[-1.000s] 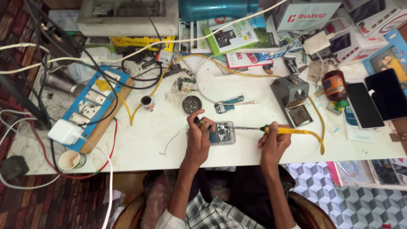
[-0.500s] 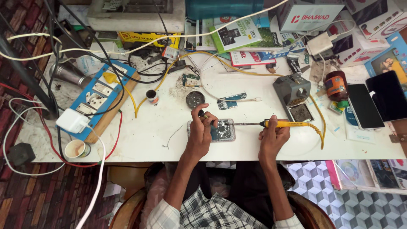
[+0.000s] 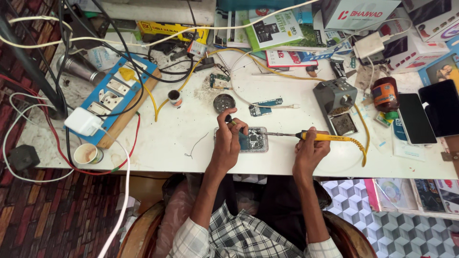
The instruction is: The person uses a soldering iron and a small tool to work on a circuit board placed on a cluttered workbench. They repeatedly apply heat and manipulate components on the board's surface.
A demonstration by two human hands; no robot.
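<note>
An opened phone (image 3: 252, 139) with its circuit board exposed lies near the front edge of the white table (image 3: 191, 143). My left hand (image 3: 229, 136) rests on the phone's left side and pinches a thin tool whose dark tip points up and left. My right hand (image 3: 311, 148) grips the yellow handle of a soldering iron (image 3: 319, 137). The iron's metal tip reaches left to the phone's right edge. A yellow cord runs from the handle down and around to the right.
A grey soldering stand (image 3: 337, 98) and a small round tin (image 3: 224, 102) sit behind the phone. A blue power strip (image 3: 117, 93) with a white charger (image 3: 83, 121) lies left. Two dark phones (image 3: 428, 114), a brown bottle (image 3: 385, 94), boxes and tangled cables crowd the back and right.
My view has shifted slightly upward and left. Both hands stay at the phone; the left hand has lifted its fingers with the thin tool a little.
</note>
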